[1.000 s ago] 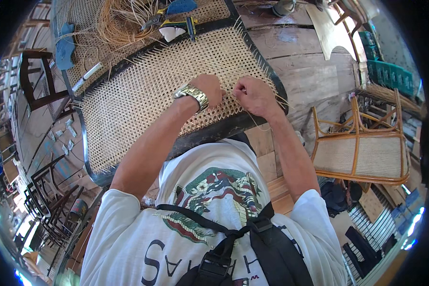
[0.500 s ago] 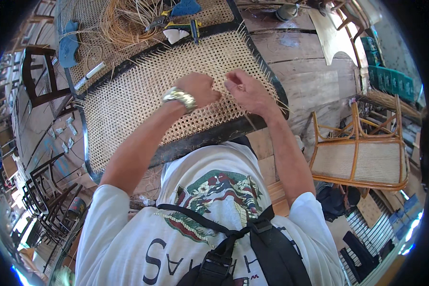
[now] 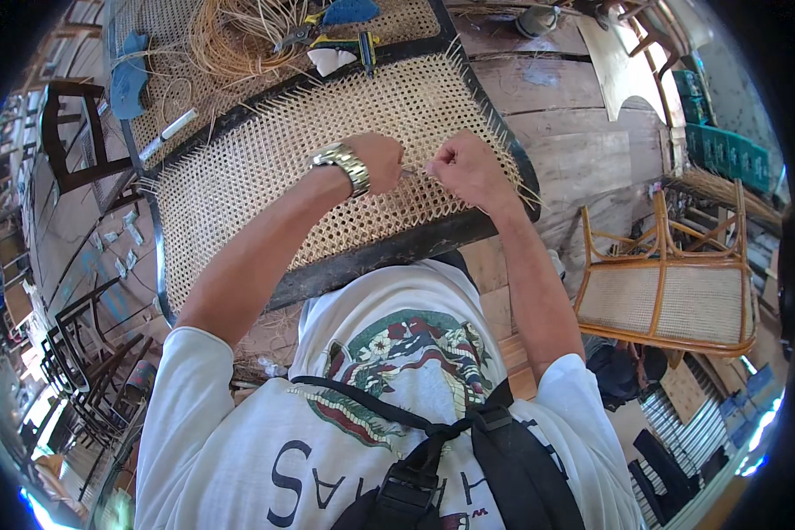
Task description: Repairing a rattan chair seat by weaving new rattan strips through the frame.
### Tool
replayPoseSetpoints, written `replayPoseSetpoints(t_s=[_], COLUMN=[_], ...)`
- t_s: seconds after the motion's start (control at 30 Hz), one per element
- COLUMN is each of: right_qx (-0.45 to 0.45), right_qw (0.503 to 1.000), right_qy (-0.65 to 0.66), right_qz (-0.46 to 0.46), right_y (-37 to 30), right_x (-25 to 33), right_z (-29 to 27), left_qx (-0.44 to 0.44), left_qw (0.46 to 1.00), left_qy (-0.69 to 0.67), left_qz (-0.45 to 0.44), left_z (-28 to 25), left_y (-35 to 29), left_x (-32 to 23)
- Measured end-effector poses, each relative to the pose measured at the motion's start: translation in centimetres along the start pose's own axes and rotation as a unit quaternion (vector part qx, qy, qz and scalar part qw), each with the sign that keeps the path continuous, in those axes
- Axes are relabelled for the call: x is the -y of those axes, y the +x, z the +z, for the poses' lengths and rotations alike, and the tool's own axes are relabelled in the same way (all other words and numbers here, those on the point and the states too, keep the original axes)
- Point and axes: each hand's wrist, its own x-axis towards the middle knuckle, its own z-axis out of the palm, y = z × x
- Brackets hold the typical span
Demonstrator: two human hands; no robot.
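Observation:
A dark-framed panel point(image 3: 389, 259) with woven cane webbing point(image 3: 247, 194) lies in front of me, loose strand ends sticking out along its far and right edges. Over the right half of the webbing, my left hand point(image 3: 375, 162), with a metal watch on its wrist, is closed. A small thin piece shows at its fingertips, too small to name. My right hand point(image 3: 470, 170) faces it a short gap away, thumb and fingers pinched together. What the right fingers hold, if anything, is hidden.
Beyond lie a coil of cane strands point(image 3: 230, 40), pliers point(image 3: 296, 37), a dark-and-yellow tool point(image 3: 367, 55), a white marker point(image 3: 178, 124) and blue pieces point(image 3: 129, 78). A rattan seat point(image 3: 662, 300) stands right; dark chair frames point(image 3: 71, 141) stand left. Green crates point(image 3: 724, 155) sit far right.
My right hand has gone from a looser, parted grip to a tight pinch. My left wrist has turned, showing more of the watch, and the hand has shifted slightly.

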Motion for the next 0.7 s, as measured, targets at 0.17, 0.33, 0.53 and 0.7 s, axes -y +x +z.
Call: replayPoseSetpoints(t_s=[0.17, 0.33, 0.53, 0.7], right_qx=[0.021, 0.023, 0.032, -0.022], right_qw=[0.999, 0.997, 0.99, 0.984], right_qy=[-0.002, -0.072, -0.139, -0.155], right_qz=[0.038, 0.011, -0.003, -0.089], right_y=[0.1, -0.1, 0.1, -1.4], right_x=[0.5, 2.1, 1.8, 2.4], right_z=[-0.5, -0.5, 0.9, 0.3], left_qx=[0.048, 0.095, -0.057, 0.06], left_qw=[0.995, 0.989, 0.997, 0.954], left_qy=[0.089, 0.109, 0.037, -0.272], left_qz=[-0.002, 0.015, -0.025, -0.112], left_z=[-2.4, -2.6, 3.3, 1.8], left_y=[0.4, 1.4, 0.9, 1.0], left_x=[-2.4, -4.2, -1.8, 0.0])
